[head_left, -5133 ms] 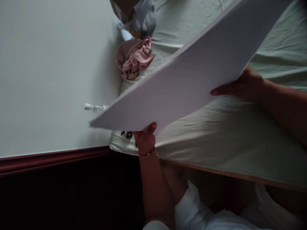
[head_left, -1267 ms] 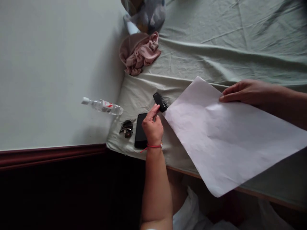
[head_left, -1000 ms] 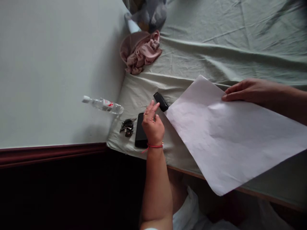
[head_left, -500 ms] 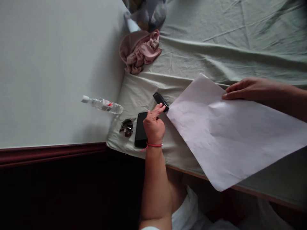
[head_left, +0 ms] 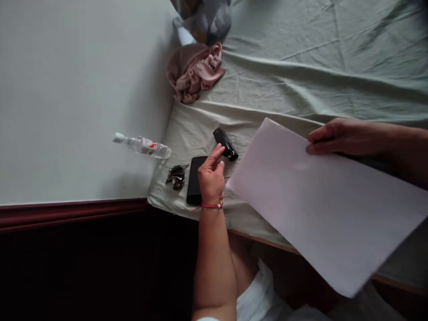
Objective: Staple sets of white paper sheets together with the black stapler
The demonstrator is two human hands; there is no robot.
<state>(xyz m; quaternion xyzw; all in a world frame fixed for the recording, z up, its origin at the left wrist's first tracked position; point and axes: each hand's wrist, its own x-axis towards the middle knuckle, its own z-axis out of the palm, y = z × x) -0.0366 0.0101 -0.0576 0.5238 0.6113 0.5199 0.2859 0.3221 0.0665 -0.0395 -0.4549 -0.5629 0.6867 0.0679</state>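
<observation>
The right hand (head_left: 337, 136) has its grip closed on the far edge of a large white sheet of paper (head_left: 321, 209), lifted over the bed (head_left: 301, 58). The left hand (head_left: 210, 176), fingers loosely open, hovers above a black phone (head_left: 193, 180), fingertip by a small black stapler-like device (head_left: 226, 143).

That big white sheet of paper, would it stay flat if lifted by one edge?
Probably not. The large white paper sheet looks thin, so it would likely sag. The right hand grips only its far edge, and its near corner overhangs the green-sheeted bed, suggesting it is light and slides easily.

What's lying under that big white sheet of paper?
Under the white paper, held by the right hand, lies the wrinkled green bedsheet. Whatever else sits beneath is covered.
</observation>
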